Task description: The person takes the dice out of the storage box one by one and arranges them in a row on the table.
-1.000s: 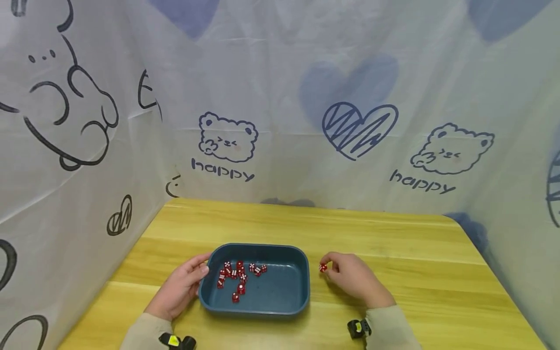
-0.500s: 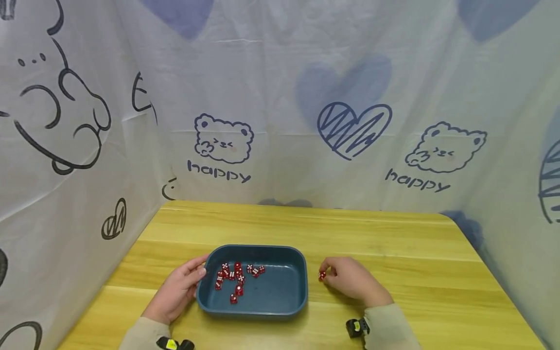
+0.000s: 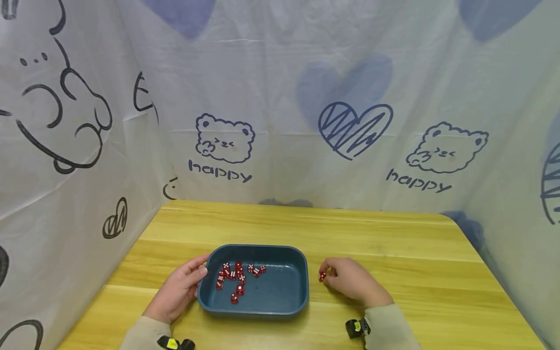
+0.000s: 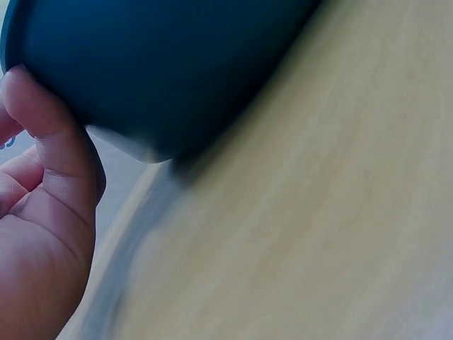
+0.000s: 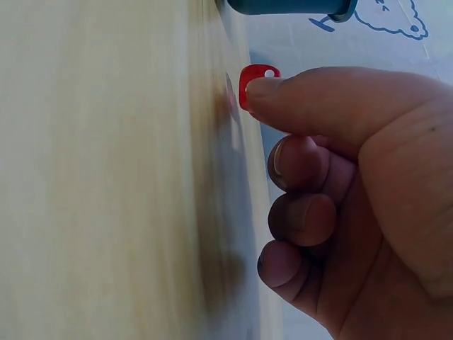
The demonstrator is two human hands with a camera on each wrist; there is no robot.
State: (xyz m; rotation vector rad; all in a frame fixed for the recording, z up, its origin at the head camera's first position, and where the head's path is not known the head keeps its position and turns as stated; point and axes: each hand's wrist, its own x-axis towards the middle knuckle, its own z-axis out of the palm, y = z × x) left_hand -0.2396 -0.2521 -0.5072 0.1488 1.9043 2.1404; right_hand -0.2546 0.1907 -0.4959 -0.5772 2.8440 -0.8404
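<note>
A dark blue-green rectangular tray (image 3: 280,291) sits on the table, with several red dice (image 3: 239,289) with white pips lying mostly in its left half. At the tray's left end my left hand (image 3: 177,291) grips the side, thumb at the rim; its other fingers are partly hidden behind the wall. To the right of the tray, apart from it, my right hand (image 3: 352,279) pinches one red die (image 3: 322,276) between thumb and forefinger. In the right wrist view this die (image 5: 249,74) shows beyond the thumb tip, close to the table surface, while the other fingers are curled in.
The yellow wood-grain table (image 3: 393,243) reaches back to a pale cloth (image 3: 280,170) printed with bears and hearts. Cloth also hangs at the left and right sides. Each wrist wears a black strap-on device, the right one (image 3: 356,328) beside the sleeve.
My right hand has come slightly down and nearer with the die still pinched. The left hand keeps its place on the tray. The head view has shifted a little.
</note>
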